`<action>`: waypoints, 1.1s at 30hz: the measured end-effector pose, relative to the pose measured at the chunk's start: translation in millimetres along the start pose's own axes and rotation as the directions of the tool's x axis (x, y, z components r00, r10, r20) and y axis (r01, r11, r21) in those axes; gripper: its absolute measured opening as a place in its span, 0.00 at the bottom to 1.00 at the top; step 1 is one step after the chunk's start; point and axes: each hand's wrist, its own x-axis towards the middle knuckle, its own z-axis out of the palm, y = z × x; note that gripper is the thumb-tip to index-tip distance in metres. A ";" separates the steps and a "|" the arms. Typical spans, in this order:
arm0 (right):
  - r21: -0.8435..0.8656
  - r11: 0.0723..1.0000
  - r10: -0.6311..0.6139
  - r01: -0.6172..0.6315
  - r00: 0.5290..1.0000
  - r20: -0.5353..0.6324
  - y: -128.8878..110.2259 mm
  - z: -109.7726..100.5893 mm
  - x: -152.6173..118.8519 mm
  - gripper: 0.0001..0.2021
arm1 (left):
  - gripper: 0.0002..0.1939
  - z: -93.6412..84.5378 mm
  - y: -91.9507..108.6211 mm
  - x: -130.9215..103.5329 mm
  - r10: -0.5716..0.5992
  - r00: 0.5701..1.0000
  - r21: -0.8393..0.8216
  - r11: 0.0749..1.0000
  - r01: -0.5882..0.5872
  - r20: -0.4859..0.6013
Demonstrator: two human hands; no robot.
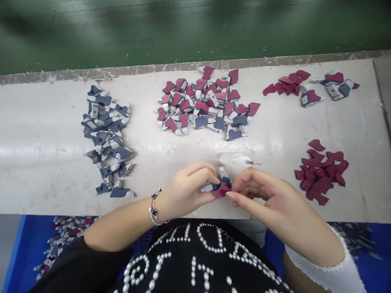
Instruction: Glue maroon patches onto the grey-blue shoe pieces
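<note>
Just beyond the table's near edge, my left hand [186,189] is closed on a small blue-grey and white plastic part [225,180], held between thumb and fingers. A maroon plastic piece [221,190] lies against the near side of that part. My right hand [265,195] has its thumb and forefinger pinched at the right edge of the maroon piece; the exact contact is partly hidden by the fingertips. Right behind the hands, a small white bottle with a thin metal tip [235,159] lies on its side, the tip pointing right.
A pile of blue-grey parts [105,138] spreads over the left of the white table [146,162]. Maroon-topped parts [201,106] cluster at centre back. Loose maroon pieces [320,175] lie on the right, with more at back right. Blue bins [30,240] of parts stand below the near edge.
</note>
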 end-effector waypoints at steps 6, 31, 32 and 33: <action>-0.014 1.000 -0.010 0.010 1.000 -0.019 0.8 4.5 4.8 0.09 | 0.09 -0.8 -2.0 0.3 0.021 1.000 0.043 0.999 -0.021 0.001; 0.044 0.999 0.018 -0.016 0.999 -0.046 1.7 -6.1 -3.0 0.13 | 0.10 -0.4 -3.8 5.8 0.004 0.999 -0.097 0.995 -0.007 -0.036; 0.047 0.999 0.014 -0.012 0.998 -0.054 1.9 -5.5 -2.5 0.13 | 0.10 -0.2 -3.6 6.4 0.007 0.999 -0.100 0.995 -0.012 -0.044; 0.050 0.999 0.009 -0.006 0.998 -0.060 2.0 -5.1 -2.0 0.13 | 0.11 0.1 -3.5 7.0 0.011 0.999 -0.104 0.994 -0.017 -0.051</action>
